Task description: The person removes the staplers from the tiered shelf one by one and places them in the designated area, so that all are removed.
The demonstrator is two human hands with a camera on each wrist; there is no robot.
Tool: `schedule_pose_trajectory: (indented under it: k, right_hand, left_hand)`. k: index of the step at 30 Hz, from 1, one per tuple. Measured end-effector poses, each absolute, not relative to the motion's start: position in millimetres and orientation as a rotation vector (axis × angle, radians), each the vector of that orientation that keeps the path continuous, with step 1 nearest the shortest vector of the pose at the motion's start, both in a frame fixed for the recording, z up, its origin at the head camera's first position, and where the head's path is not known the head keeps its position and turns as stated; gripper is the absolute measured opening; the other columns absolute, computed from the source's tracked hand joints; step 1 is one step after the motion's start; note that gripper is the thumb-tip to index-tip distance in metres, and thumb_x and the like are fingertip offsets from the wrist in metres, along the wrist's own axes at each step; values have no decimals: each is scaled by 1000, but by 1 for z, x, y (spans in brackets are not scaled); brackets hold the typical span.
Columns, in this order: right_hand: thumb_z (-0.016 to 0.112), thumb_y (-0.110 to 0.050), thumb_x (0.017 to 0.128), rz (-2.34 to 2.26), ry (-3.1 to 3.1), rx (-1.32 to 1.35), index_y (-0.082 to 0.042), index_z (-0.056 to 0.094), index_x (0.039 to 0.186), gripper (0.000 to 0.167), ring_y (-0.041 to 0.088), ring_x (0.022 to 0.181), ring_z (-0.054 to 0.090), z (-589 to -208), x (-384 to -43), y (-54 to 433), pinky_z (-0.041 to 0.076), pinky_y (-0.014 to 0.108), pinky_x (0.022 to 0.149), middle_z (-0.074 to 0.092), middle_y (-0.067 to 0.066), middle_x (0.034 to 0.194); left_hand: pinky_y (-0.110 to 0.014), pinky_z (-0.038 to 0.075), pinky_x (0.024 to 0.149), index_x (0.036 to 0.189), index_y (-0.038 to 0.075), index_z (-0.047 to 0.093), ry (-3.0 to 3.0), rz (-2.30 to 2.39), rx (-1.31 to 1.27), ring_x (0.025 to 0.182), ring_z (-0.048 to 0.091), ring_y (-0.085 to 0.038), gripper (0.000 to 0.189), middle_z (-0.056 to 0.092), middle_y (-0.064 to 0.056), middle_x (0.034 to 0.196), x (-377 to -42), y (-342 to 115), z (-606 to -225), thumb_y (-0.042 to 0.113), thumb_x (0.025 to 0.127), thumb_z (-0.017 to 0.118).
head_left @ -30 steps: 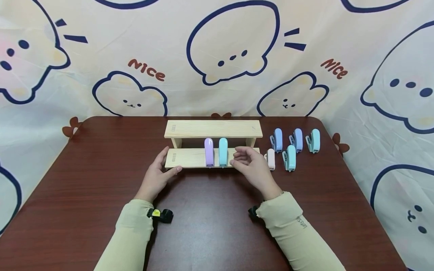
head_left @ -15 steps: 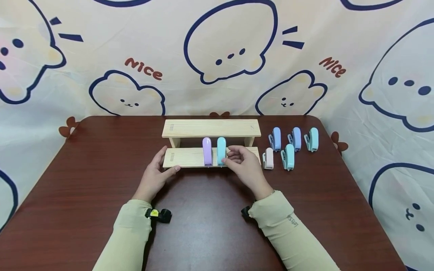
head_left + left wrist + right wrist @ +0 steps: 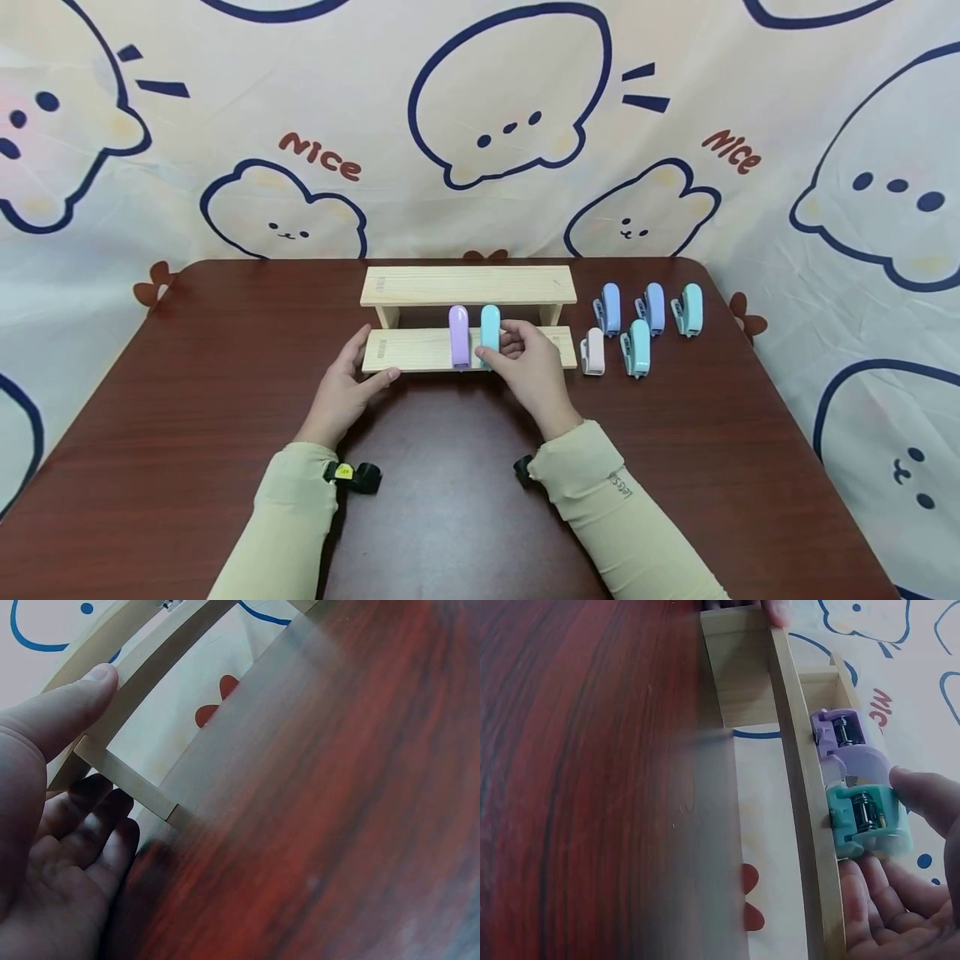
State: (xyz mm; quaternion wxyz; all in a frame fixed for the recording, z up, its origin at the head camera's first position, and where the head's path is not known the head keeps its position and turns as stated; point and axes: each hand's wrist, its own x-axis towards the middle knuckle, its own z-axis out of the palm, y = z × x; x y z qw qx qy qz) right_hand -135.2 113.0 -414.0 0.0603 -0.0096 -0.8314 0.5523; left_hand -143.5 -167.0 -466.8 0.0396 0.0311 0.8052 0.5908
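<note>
Wooden rack (image 3: 420, 352) with two long steps stands in the middle of the frame. The left hand (image 3: 345, 393), left of the middle, holds the end of the low step, with its thumb on top. The right hand (image 3: 531, 371), right of the middle, pinches a blue-green stapler (image 3: 490, 327) on that step. A purple stapler (image 3: 459, 335) is just beside it. Farther right are two blue staplers (image 3: 611, 308), two more blue-green staplers (image 3: 638, 348) and, shortest of all, a pale pink stapler (image 3: 593, 352).

Brown wood-grain table (image 3: 450, 517), pale cartoon-print cloth backdrop (image 3: 465, 221), reddish "Nice" lettering (image 3: 328, 159)
</note>
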Motion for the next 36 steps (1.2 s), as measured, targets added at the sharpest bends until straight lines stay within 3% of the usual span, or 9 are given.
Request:
schedule_pose_trajectory:
  k: [3, 6, 13, 19, 22, 31, 36]
  right_hand:
    - [85, -21, 81, 1656, -2497, -27, -4, 67, 120, 46, 18, 86, 64, -416, -136, 113, 55, 32, 79, 66, 6, 97]
    - [84, -20, 81, 1647, -2482, -11, -3, 69, 118, 43, 18, 84, 63, -417, -137, 113, 54, 33, 78, 66, 6, 95]
    - [84, -17, 80, 1690, -2468, -1, -2, 69, 114, 40, 19, 82, 60, -417, -134, 118, 52, 29, 75, 64, 7, 92]
    - [83, -13, 81, 1791, -2436, 20, -3, 69, 114, 37, 18, 82, 58, -416, -135, 126, 49, 22, 72, 64, 8, 94]
    - [82, -13, 82, 1824, -2429, 29, -3, 69, 116, 38, 19, 84, 57, -416, -135, 131, 49, 22, 72, 64, 9, 96]
    - [81, -15, 84, 1778, -2450, 29, -3, 68, 117, 38, 21, 86, 57, -407, -136, 148, 49, 21, 73, 63, 11, 97]
    - [81, -17, 84, 1765, -2463, 14, -4, 67, 119, 39, 21, 88, 56, -402, -136, 156, 49, 21, 74, 62, 10, 99]
  left_hand:
    - [-19, 40, 99, 162, 14, 17, 2469, 1813, 93, 137, 43, -20, 96, 46, -13, 152, -144, -167, -467, 24, 89, 79]
    - [-16, 41, 96, 162, 14, 17, 2464, 1817, 86, 137, 43, -20, 96, 46, -13, 153, -144, -166, -467, 24, 89, 79]
    - [-39, 36, 109, 162, 13, 16, 2458, 1819, 85, 138, 41, -20, 97, 44, -13, 153, -143, -164, -466, 24, 89, 79]
    - [-15, 41, 96, 162, 14, 16, 2441, 1837, 98, 139, 40, -20, 97, 42, -12, 155, -143, -164, -466, 24, 89, 79]
    - [-10, 42, 90, 162, 14, 15, 2446, 1829, 103, 137, 42, -22, 97, 43, -14, 154, -143, -164, -467, 24, 90, 78]
    - [-10, 44, 86, 162, 12, 13, 2471, 1810, 118, 133, 46, -25, 96, 46, -18, 150, -143, -165, -467, 23, 92, 76]
    - [-21, 42, 99, 162, 13, 14, 2480, 1798, 102, 134, 46, -22, 96, 47, -17, 150, -144, -166, -467, 24, 91, 77]
